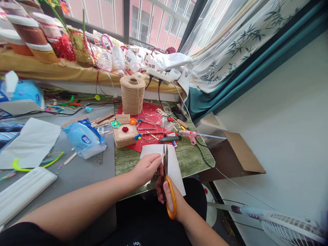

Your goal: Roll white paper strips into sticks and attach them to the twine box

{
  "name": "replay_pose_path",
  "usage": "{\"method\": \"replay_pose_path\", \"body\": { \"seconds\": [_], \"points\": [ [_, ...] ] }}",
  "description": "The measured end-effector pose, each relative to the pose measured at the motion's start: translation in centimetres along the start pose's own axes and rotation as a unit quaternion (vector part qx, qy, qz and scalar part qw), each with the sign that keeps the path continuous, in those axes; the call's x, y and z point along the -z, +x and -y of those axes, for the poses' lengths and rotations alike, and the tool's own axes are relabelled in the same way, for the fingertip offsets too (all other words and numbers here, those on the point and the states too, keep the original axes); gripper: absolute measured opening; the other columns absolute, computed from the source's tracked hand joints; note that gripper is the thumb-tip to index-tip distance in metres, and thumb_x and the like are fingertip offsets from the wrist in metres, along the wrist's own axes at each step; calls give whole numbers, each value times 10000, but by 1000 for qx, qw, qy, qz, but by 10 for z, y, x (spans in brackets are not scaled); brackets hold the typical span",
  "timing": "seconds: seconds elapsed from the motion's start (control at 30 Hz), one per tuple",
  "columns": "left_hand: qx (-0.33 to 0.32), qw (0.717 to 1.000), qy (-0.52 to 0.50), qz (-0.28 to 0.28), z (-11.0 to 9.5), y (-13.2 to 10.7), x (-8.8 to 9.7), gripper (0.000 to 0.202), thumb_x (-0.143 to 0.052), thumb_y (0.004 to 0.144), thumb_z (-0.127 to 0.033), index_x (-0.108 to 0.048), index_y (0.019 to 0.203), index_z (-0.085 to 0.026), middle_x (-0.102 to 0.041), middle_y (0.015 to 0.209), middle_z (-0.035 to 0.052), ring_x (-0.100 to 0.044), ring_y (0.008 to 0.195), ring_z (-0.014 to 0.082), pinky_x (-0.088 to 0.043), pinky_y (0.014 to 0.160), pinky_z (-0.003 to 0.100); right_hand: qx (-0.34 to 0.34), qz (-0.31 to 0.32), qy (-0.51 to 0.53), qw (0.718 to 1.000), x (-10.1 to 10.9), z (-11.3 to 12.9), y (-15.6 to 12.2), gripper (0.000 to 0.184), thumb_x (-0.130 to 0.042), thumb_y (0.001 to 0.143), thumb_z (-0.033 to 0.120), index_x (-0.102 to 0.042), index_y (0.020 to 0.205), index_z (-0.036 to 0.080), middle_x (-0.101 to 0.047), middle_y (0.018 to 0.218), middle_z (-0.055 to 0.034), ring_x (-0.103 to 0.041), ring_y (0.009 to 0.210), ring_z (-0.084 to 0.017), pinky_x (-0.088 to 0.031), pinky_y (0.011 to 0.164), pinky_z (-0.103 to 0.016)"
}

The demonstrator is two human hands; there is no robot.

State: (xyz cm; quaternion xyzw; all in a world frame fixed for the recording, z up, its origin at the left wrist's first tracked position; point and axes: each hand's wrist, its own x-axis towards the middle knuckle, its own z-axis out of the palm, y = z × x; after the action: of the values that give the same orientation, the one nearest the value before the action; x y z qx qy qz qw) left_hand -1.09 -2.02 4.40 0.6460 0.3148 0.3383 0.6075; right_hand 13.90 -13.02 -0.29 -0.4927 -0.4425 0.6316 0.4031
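Note:
My right hand (167, 194) grips orange-handled scissors (167, 184), blades pointing away from me and nearly closed, over a white sheet of paper (174, 160) at the table's near edge. My left hand (147, 167) pinches the left part of that paper beside the blades. Just beyond the paper lie a small woven box (125, 136) with little crocheted flowers on it and a red mat (151, 116).
A big spool of twine (132, 94) stands behind the box. A pink glue gun (189, 135), a utility knife (169, 138), wooden sticks and a tissue pack (84, 138) lie around. Bottles crowd the windowsill. A cardboard box (235, 153) and a fan (282, 225) stand at right.

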Motion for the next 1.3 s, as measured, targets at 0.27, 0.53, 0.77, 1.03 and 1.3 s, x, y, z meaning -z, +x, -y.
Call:
{"method": "replay_pose_path", "body": {
  "seconds": [0.27, 0.53, 0.77, 1.03, 1.3],
  "points": [
    [1, 1000, 9, 1, 0, -1, 0, 464, -389, 1046, -388, -590, 681, -183, -674, 673, 17, -620, 677, 143, -485, 700, 256, -16, -11, 6, 1000, -1, -1, 0, 527, -418, 949, 747, -468, 1049, 232, -395, 738, 46, -286, 508, -78, -259, 435, -219],
    [7, 1000, 26, 5, 1, 0, 0, 477, -381, 1052, -388, -599, 684, -179, -671, 674, 8, -610, 669, 133, -466, 690, 247, -19, -22, 41, 999, -8, 2, 0, 537, -453, 924, 768, -430, 988, 236, -353, 676, 78, -269, 487, -65, -221, 417, -192],
    [3, 1000, 27, 5, 0, 0, 0, 465, -387, 1048, -382, -593, 683, -180, -663, 672, 3, -591, 648, 127, -448, 670, 246, -42, -41, 46, 997, -12, 4, 1, 564, -506, 876, 800, -408, 943, 249, -320, 613, 109, -246, 445, -52, -206, 387, -167],
    [3, 999, -40, -1, -5, 5, 3, 467, -426, 1028, -410, -614, 672, -174, -678, 651, 27, -617, 650, 151, -486, 693, 278, -88, -14, 40, 995, -1, 20, -3, 579, -532, 855, 807, -406, 924, 246, -366, 627, 106, -286, 437, -47, -252, 370, -155],
    [-5, 998, -54, 6, -5, 4, 2, 467, -416, 1040, -382, -641, 693, -165, -711, 684, 36, -612, 664, 142, -461, 675, 269, -53, 16, -7, 998, 7, 21, -8, 595, -458, 890, 808, -441, 964, 218, -427, 738, 55, -350, 514, -58, -294, 433, -186]
  ]
}}
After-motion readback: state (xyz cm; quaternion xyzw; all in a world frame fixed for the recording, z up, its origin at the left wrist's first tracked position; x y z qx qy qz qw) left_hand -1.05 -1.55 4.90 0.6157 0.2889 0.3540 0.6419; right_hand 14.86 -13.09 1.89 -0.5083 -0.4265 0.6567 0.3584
